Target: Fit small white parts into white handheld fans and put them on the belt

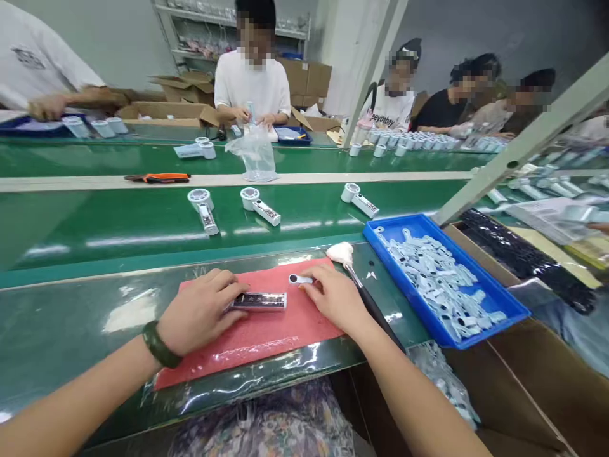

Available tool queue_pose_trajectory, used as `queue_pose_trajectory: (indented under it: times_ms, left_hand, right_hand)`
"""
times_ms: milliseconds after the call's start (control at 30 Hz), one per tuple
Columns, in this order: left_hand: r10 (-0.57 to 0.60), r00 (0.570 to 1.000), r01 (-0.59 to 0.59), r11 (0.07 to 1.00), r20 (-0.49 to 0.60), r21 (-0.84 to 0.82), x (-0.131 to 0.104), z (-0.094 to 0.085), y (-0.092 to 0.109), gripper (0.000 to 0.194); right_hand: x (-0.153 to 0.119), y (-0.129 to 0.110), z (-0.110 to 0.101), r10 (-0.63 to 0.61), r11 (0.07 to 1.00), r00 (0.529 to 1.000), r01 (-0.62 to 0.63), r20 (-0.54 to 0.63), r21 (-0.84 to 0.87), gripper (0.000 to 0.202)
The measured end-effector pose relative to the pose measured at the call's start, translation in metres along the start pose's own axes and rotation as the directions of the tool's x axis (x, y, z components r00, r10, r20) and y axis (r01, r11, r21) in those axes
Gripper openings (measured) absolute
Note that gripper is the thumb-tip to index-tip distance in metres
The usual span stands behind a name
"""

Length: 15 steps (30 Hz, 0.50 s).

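My left hand (202, 311), with a dark green bangle at the wrist, grips one end of a handheld fan (264, 301). The fan's handle lies across a red mat (271, 339), its dark inner parts facing up; my fingers hide its other end. To the right, my right hand (333, 295) pinches a small pale-blue plastic piece (299, 279) with a round dark spot at its far end. That piece is held just above the mat, apart from the fan handle. A blue tray (399, 285) of similar pale-blue pieces (438, 273) stands right of my right hand.
A black-handled tool with a white head (364, 289) lies beside my right forearm. Beyond the bench, several fans (269, 212) rest on the green conveyor (118, 216). Orange-handled pliers (166, 178) lie on the divider. Co-workers sit opposite; a slanted metal post (523, 139) stands right.
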<state>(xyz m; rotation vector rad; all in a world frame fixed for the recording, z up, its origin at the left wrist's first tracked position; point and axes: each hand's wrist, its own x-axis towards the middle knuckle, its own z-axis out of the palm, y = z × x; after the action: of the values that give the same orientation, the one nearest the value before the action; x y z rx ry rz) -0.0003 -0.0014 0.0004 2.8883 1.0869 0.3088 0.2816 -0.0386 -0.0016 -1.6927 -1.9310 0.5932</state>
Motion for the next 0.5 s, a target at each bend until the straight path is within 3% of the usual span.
queue_pose_trajectory:
  times_ms: [133, 267, 433, 500]
  left_hand:
    - [-0.028, 0.997, 0.021, 0.996, -0.071, -0.089, -0.003, 0.0, 0.003, 0.038]
    - [-0.036, 0.976, -0.011, 0.976, -0.213, -0.217, -0.005, -0.002, 0.005, 0.037]
    - [0.002, 0.977, -0.059, 0.963, -0.214, -0.262, -0.01, -0.014, 0.004, 0.025]
    - [0.005, 0.976, -0.065, 0.961, -0.217, -0.267, -0.007, -0.009, 0.001, 0.026]
  right_hand:
    - [-0.003, -0.034, 0.009, -0.154, 0.985, 0.988, 0.153, 0.014, 0.076, 0.023]
    - [0.001, -0.06, 0.029, -0.304, 0.949, 0.946, 0.31, 0.109, -0.051, 0.023]
    - [0.006, -0.067, 0.033, -0.306, 0.924, 0.939, 0.333, 0.156, -0.189, 0.024]
    - [0.005, -0.069, 0.028, -0.289, 0.924, 0.943, 0.321, 0.167, -0.208, 0.026]
